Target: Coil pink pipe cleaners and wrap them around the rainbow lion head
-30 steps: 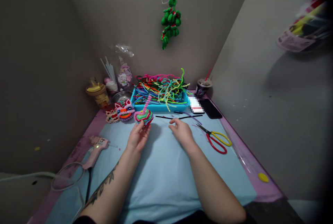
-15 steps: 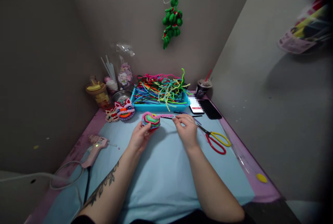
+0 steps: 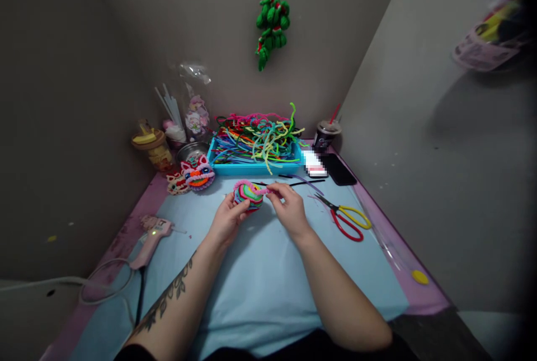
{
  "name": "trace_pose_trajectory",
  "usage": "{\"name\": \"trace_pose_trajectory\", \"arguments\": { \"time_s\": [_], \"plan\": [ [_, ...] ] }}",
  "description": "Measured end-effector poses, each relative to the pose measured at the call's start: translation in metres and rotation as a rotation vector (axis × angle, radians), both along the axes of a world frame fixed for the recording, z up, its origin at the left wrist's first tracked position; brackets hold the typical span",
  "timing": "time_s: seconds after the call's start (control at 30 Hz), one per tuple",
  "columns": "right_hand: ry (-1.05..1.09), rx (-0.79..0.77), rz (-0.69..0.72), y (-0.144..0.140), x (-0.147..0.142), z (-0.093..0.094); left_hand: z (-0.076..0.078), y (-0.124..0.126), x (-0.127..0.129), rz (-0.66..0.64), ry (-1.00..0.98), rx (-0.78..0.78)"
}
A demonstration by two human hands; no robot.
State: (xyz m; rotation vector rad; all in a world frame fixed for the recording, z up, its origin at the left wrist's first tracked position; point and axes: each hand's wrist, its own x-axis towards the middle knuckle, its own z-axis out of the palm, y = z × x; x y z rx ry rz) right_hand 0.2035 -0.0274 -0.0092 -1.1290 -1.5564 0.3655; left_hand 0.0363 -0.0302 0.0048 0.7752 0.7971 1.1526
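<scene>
My left hand (image 3: pixel 230 216) is closed on a small rounded piece made of fuzzy pipe cleaners (image 3: pixel 248 196), banded in red, green, blue and other colours. A twisted pink pipe cleaner (image 3: pixel 241 184) runs along its top edge and reaches out to the right. Thumb and fingertips of my right hand (image 3: pixel 289 207) pinch the free end of that pink strand. Behind the hands, thin black pipe cleaners (image 3: pixel 308 183) and a purple one lie on the blue cloth (image 3: pixel 260 271). To the right, scissors (image 3: pixel 342 215) with red and yellow handles lie with blades slightly apart.
A blue tray (image 3: pixel 251 170) heaped with coloured pipe cleaners stands at the back. Two lion-head pieces (image 3: pixel 198 173) sit left of it. A pink glue gun (image 3: pixel 151 242) with its cord lies at left. Phones (image 3: pixel 339 169) and a drink cup (image 3: pixel 326 135) are at back right.
My right hand has moved left, closer to the banded piece, and now pinches the pink strand near it. The left hand has shifted slightly right. The whole view has tilted a little.
</scene>
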Motion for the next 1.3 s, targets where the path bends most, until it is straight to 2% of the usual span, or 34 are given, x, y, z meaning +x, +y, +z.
{"name": "trace_pose_trajectory", "arguments": {
  "time_s": [0.1, 0.4, 0.57, 0.7, 0.8, 0.9, 0.97, 1.03, 1.07, 1.13, 1.3],
  "plan": [
    [0.035, -0.035, 0.0, -0.001, -0.001, 0.0, 0.001, -0.001, 0.001, 0.006, 0.017, 0.023],
    [0.038, 0.026, 0.042, -0.002, -0.003, 0.006, 0.0, -0.002, 0.003, 0.014, 0.051, 0.025],
    [0.056, -0.091, 0.018, 0.003, -0.001, 0.0, -0.005, 0.002, 0.001, 0.021, 0.026, -0.144],
    [0.073, -0.231, -0.039, 0.011, 0.004, -0.011, -0.019, 0.008, -0.003, 0.002, 0.191, -0.233],
    [0.092, -0.253, -0.038, 0.014, 0.005, -0.015, -0.028, 0.012, -0.01, 0.05, 0.489, -0.077],
    [0.094, -0.234, 0.0, 0.013, 0.002, -0.015, -0.028, 0.013, -0.015, 0.297, 0.746, 0.183],
    [0.078, -0.219, 0.05, 0.01, -0.002, -0.014, -0.026, 0.013, -0.017, 0.357, 0.937, 0.427],
    [0.056, -0.207, 0.107, 0.009, -0.005, -0.015, -0.024, 0.012, -0.016, 0.284, 1.065, 0.629],
    [0.044, -0.206, 0.128, 0.008, -0.007, -0.016, -0.024, 0.012, -0.015, 0.232, 1.089, 0.68],
    [0.027, -0.216, 0.143, 0.008, -0.009, -0.018, -0.026, 0.013, -0.014, 0.159, 1.109, 0.719],
    [-0.009, -0.272, 0.144, 0.01, -0.007, -0.023, -0.033, 0.015, -0.015, 0.101, 1.172, 0.713]
  ]
}}
